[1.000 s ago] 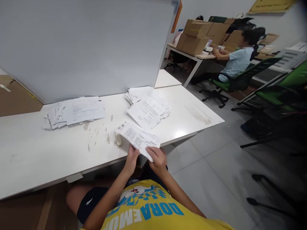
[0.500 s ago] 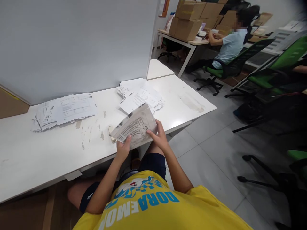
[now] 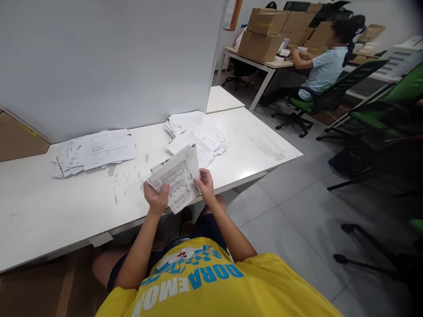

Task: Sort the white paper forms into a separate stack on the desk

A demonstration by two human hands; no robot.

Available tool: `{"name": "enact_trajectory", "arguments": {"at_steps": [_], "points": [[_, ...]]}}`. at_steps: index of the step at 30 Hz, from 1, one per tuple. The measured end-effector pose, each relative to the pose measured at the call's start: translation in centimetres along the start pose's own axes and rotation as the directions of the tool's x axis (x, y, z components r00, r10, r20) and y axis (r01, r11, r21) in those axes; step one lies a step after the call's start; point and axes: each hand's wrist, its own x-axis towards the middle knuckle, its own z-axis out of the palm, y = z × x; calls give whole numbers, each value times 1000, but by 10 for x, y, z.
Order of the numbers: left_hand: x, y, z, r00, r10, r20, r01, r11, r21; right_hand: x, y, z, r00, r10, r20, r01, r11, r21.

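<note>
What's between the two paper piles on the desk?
Bare desk, bar a small mark, between left pile and right pile; head view.

The worktop (image 3: 82,207) is smooth, white and glossy, scuffed with dull, rough-looking patches. The printed sheets (image 3: 178,180) are matt paper. The boxes (image 3: 264,46) look like matt brown cardboard, the yellow shirt (image 3: 205,281) soft cloth. Smooth grey tiles (image 3: 280,229) have a faint sheen.
</note>
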Motion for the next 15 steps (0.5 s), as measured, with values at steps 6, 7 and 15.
{"name": "enact_trajectory", "arguments": {"at_steps": [6, 7, 15], "points": [[20, 2, 9, 967, 255, -21, -256, 965, -55, 1, -4, 6, 992, -65, -109, 61, 997, -40], [22, 3, 8, 969, 248, 7, -247, 965, -84, 1, -4, 7, 993, -61, -102, 56, 997, -55], [13, 9, 0, 963, -136, 231, 140, 990, -1, -9, -2, 7, 993, 84, 82, -77, 994, -84]]}}
